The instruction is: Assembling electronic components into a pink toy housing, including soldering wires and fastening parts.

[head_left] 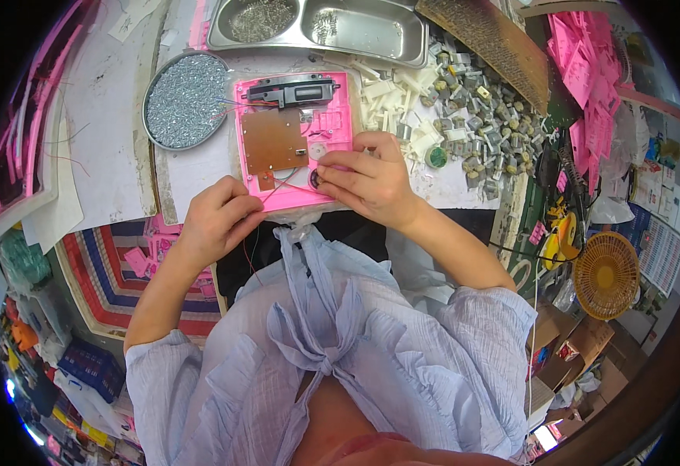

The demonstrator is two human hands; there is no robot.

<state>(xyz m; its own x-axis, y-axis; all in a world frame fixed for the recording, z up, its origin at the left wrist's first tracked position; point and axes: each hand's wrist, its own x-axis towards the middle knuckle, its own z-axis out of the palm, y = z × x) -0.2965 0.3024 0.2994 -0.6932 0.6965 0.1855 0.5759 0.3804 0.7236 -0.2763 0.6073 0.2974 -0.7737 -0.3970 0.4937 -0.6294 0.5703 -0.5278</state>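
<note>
A pink plastic casing [340,145] lies in front of me, holding a brown circuit board [272,141] and a black module [301,92] along its far side. At the casing's near left corner, my left hand [219,217] is closed in a pinch on thin wires [282,183], whose ends hang below the fingers. My right hand [375,175] reaches over the casing's right edge, its fingertips closed on a small round black part [315,179] near the front. A whitish disc [318,151] sits just beyond those fingertips. The fingers partly hide the round part.
Left of the casing stands a round tray [187,99] of small screws. A metal tray [367,35] with two visible compartments is at the back. Small metal motors [480,116] and white plastic pieces [390,101] are heaped on the right. A yellow basket [606,276] is far right.
</note>
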